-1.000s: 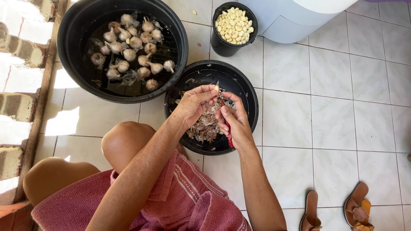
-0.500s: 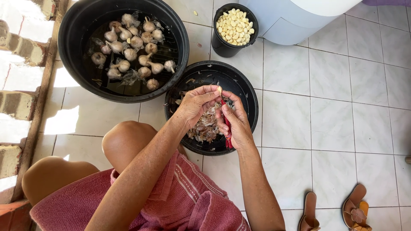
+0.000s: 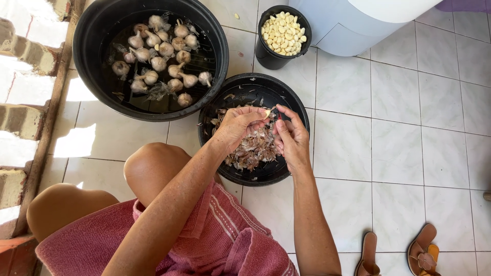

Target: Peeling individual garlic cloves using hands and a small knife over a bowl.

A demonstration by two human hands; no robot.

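Pinched between fingertips of left hand (image 3: 239, 127) and right hand (image 3: 292, 137): one pale garlic clove (image 3: 267, 113), both grips pressed onto it. Directly beneath: black basin (image 3: 302, 110) holding papery garlic skins (image 3: 253, 151). Beyond the grip, near: small black bucket (image 3: 268, 57) of peeled cloves (image 3: 283, 33). Left of the grip: large black tub (image 3: 89, 41) containing whole garlic bulbs (image 3: 158, 56).
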